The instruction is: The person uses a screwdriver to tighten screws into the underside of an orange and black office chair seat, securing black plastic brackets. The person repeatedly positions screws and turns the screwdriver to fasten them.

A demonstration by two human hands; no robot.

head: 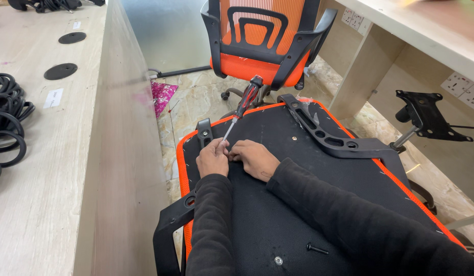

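An upturned chair seat (278, 204) with a black underside and orange mesh edge lies in front of me. My left hand (212, 158) grips the metal shaft of a red-and-black-handled screwdriver (245, 100) that leans up and away from the seat. My right hand (255, 157) rests beside it, fingers closed at the shaft's tip. A black armrest bracket (318, 132) lies on the seat's far right; another black armrest (168, 230) sticks out at the near left. A loose black bolt (316, 249) lies on the seat near my right sleeve.
A pale wooden desk (47, 168) runs along the left, with coiled black cables (6, 120) and round black grommets (60, 71). An assembled orange-and-black office chair (262, 46) stands ahead. At right is another desk (426, 30) with wall sockets and a black chair mechanism (423, 116) on a post.
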